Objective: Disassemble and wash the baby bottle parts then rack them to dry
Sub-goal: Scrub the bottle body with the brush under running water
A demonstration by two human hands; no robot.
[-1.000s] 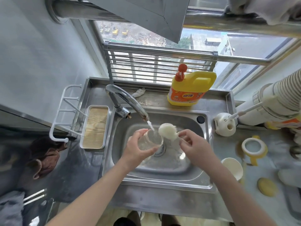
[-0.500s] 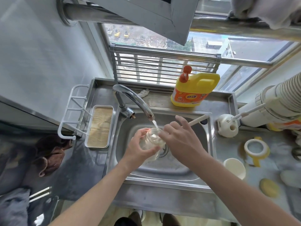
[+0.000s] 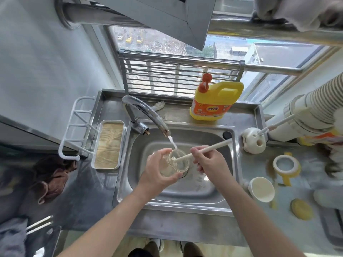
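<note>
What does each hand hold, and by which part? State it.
Left hand grips the clear glass bottle body around its side. Right hand pinches the white long-handled bottle brush mid-handle, its head inside the bottle.

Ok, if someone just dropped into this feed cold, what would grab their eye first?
Dead centre over the sink, the left hand holds a clear bottle tilted under the running tap, while the right hand pushes a white brush into its mouth. Behind the basin, on the ledge by the window, stands a bright yellow detergent jug. On the counter to the right lie a yellow ring and a white cup.
</note>
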